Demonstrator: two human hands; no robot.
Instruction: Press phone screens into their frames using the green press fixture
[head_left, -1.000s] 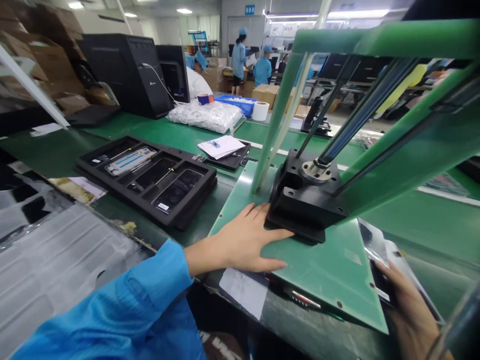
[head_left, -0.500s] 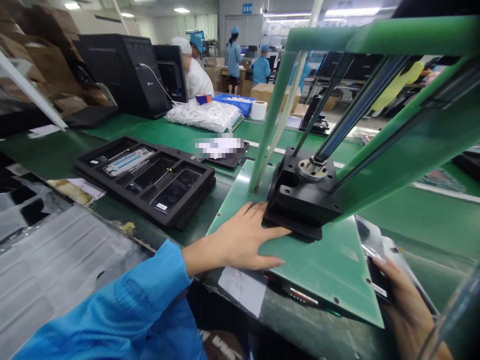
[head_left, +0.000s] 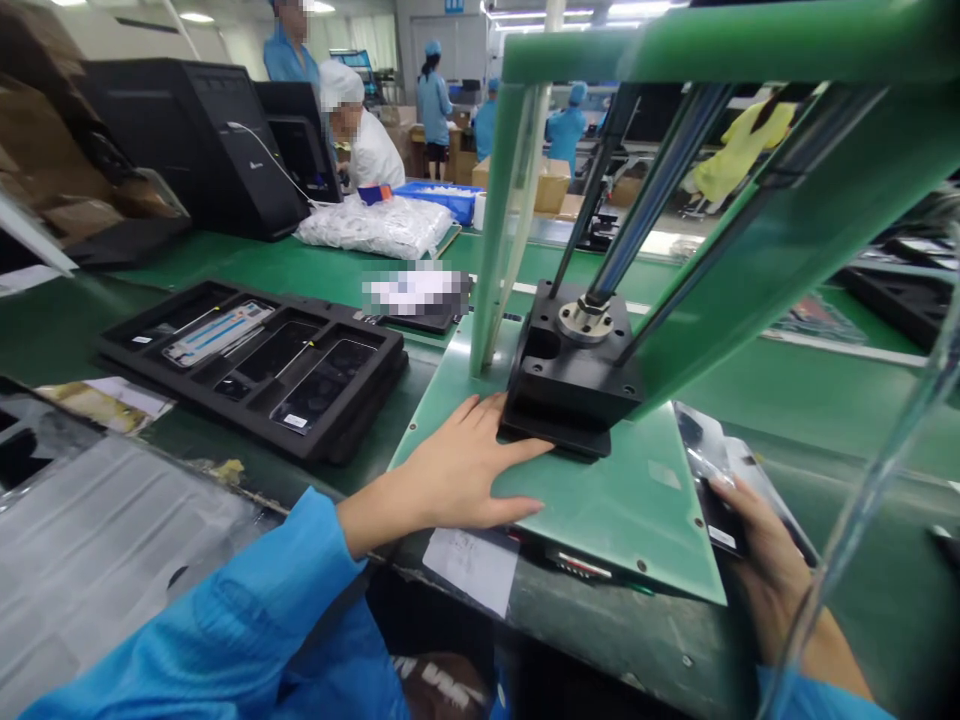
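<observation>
Since the earlier frame, the view has swung right, setting the green press frame (head_left: 592, 55) further left in it; a worker in blue (head_left: 291, 55) now stands at upper left. Both hands keep their places relative to the press.

Left hand (head_left: 459, 465): spread open, grasping nothing, fingertips against the foot of the black block (head_left: 574, 385), thumb over the green base plate (head_left: 600, 505). Right hand (head_left: 769, 540): closed on the labelled dark panel (head_left: 711, 515), thumb on top, underside fingers hidden. Panel lies just beside the plate's right edge; a silvery item (head_left: 754, 468) shows behind it.

Beneath the plate's near edge, a white sheet (head_left: 471, 568) overhangs the bench. Left of the plate, apart from it, sits a black foam tray (head_left: 352, 400); its compartments hold dark screens (head_left: 322, 380) and a silver frame (head_left: 225, 335) with blue strips. Beyond stand a computer tower (head_left: 187, 140) and a plastic-wrapped bundle (head_left: 382, 225).
</observation>
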